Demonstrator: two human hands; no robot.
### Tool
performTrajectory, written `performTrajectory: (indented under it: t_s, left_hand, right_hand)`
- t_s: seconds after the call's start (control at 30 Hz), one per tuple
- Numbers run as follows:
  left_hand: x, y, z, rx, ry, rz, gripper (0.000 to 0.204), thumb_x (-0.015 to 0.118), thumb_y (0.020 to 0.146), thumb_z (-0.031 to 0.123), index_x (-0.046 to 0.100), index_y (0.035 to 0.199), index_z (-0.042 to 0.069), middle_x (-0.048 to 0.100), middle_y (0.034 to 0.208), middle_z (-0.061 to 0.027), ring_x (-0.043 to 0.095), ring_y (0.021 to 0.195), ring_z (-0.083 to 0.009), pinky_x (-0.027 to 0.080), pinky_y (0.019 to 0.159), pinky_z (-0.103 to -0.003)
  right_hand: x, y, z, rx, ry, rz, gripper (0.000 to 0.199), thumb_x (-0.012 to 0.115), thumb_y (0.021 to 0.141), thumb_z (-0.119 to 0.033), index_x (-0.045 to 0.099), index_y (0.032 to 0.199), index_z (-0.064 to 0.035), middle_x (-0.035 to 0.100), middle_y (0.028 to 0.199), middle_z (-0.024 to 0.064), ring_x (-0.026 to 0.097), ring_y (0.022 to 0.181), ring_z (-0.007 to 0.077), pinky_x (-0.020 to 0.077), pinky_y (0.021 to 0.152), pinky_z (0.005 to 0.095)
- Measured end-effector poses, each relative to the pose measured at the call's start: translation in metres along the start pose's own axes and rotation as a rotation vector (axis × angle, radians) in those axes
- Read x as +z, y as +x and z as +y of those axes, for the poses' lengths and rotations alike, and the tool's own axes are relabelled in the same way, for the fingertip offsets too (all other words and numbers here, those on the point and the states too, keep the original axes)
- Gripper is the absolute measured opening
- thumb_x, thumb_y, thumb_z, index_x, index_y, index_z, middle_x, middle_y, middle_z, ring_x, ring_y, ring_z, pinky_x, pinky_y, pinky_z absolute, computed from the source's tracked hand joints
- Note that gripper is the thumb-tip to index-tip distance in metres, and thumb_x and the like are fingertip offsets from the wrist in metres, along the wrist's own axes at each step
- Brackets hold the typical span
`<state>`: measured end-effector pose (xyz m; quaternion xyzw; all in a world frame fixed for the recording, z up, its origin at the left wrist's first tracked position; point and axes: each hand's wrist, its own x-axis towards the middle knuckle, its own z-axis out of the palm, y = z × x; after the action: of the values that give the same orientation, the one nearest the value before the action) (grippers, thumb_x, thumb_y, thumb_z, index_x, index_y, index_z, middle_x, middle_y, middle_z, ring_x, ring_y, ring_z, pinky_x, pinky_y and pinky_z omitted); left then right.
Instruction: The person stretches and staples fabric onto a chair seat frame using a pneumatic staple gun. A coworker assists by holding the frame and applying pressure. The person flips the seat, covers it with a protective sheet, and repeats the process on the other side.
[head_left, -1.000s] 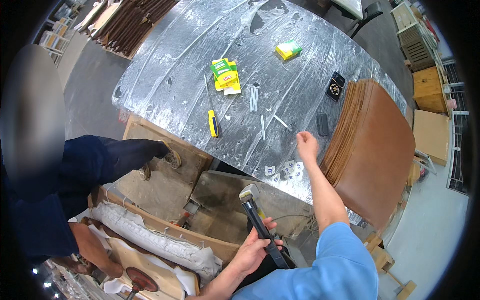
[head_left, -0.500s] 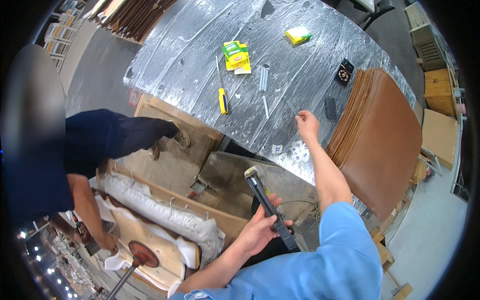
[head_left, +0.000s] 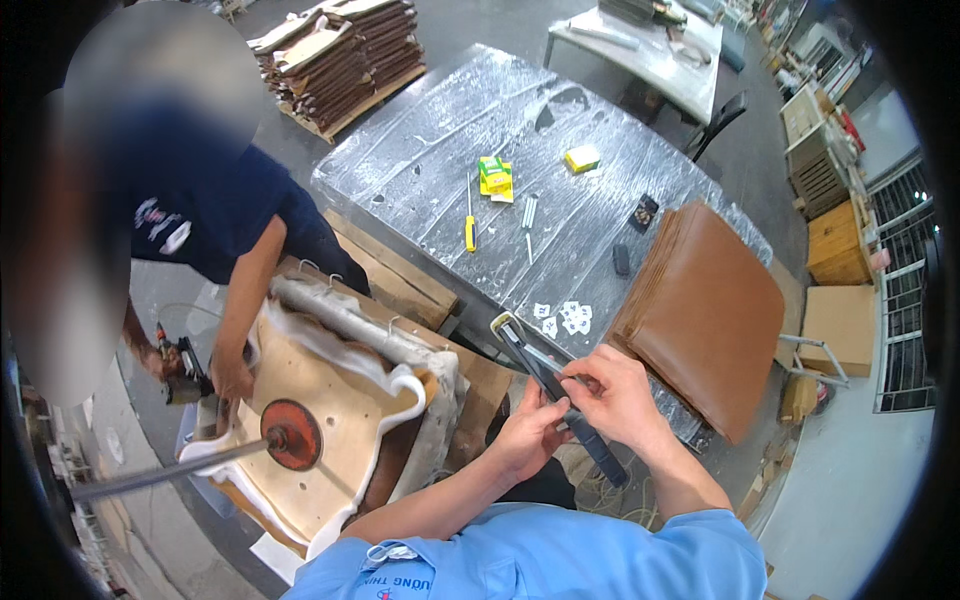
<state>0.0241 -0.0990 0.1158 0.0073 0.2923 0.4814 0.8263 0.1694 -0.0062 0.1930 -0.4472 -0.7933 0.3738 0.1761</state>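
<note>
My left hand grips a black staple gun in front of my body, its long magazine slanting up toward the table. My right hand pinches a thin grey strip of staples along the magazine, with the fingertips close to my left thumb. Whether the strip sits fully inside cannot be made out. On the table lie more grey staple strips, a screwdriver with a yellow handle, and yellow-green small boxes.
A stack of brown panels rests on the plastic-covered table's right side. At left, a co-worker holds a power tool beside a padded panel under a red disc clamp. White paper pieces lie near the table edge.
My right hand has come back from the table with the staple strip to the staple gun. The view has swung left, and the co-worker has leaned over the panel.
</note>
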Motion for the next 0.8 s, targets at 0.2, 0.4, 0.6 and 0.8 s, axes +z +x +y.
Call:
performTrajectory:
  t_s: [0.2,0.4,0.6,0.8]
  left_hand:
    - [0.007,-0.073,-0.042,0.178,-0.057,-0.212,0.091,0.053,0.103,-0.002,0.006,0.17,0.036,0.033,0.164,-0.0037,0.043,0.149,-0.0232,0.044,0.117,-0.048]
    - [-0.005,-0.123,-0.075,0.224,-0.003,-0.246,0.096,0.056,0.1,-0.004,0.006,0.171,0.036,0.03,0.165,0.0019,0.043,0.148,-0.0185,0.044,0.117,-0.047]
    - [-0.013,-0.157,-0.086,0.288,0.194,-0.125,0.094,0.064,0.101,-0.001,0.01,0.172,0.03,0.036,0.158,-0.0071,0.055,0.133,-0.021,0.052,0.108,-0.048]
    - [-0.008,-0.185,-0.088,0.265,0.276,-0.197,0.055,0.061,0.109,0.018,0.039,0.159,0.021,0.056,0.126,0.0003,0.063,0.111,-0.0168,0.058,0.09,-0.04]
  right_hand:
    - [0.023,-0.074,-0.063,-0.228,-0.31,0.049,0.019,0.08,0.084,-0.012,0.076,0.102,-0.0079,0.06,0.084,0.0107,0.068,0.073,0.032,0.0559,0.065,0.0437]
    - [0.041,-0.122,-0.09,-0.268,-0.26,0.036,0.018,0.077,0.087,-0.01,0.079,0.104,-0.0046,0.064,0.085,0.0121,0.069,0.076,0.0316,0.056,0.069,0.0418]
    - [0.038,-0.12,-0.051,0.212,0.271,0.025,0.028,0.064,0.108,-0.025,0.076,0.12,-0.0032,0.07,0.088,-0.0011,0.062,0.076,0.0125,0.0538,0.068,0.0332]
    - [0.119,-0.136,-0.019,0.645,1.184,-0.334,0.066,0.05,0.107,-0.066,0.068,0.125,-0.0045,0.07,0.093,0.0066,0.069,0.081,0.0194,0.0572,0.069,0.0346]
